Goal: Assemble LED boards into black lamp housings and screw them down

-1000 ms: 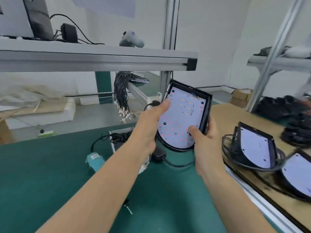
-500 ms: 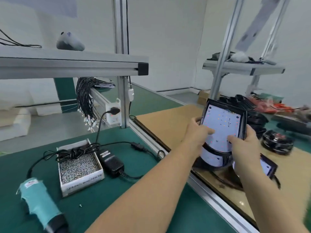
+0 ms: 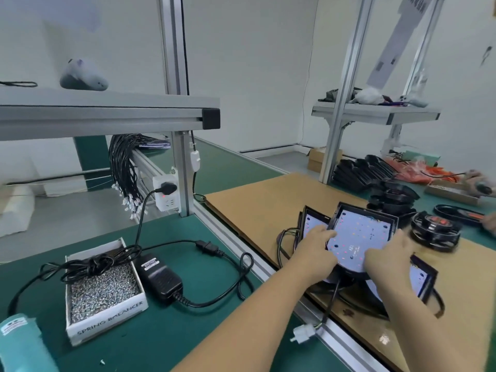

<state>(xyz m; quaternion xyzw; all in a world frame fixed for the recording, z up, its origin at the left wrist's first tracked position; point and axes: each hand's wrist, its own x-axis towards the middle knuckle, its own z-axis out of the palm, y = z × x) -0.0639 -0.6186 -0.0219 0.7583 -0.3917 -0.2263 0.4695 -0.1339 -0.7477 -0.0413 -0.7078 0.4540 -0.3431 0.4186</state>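
Item: black lamp housing with white LED board (image 3: 359, 237) seated inside, tilted, gripped by both hands over the brown cardboard-covered surface (image 3: 257, 205). Left hand (image 3: 316, 248) curls round its left rim, right hand (image 3: 389, 253) round its lower right rim. Two like housings lie beside and partly under it: one behind-left (image 3: 312, 224), one right (image 3: 421, 280).

Risk: set down askew, the housing could slide off its neighbours or snag its trailing black lead (image 3: 332, 294).

Clearance: bare cardboard lies behind-left of the housing; the surface's aluminium edge rail (image 3: 241, 242) runs near its left.
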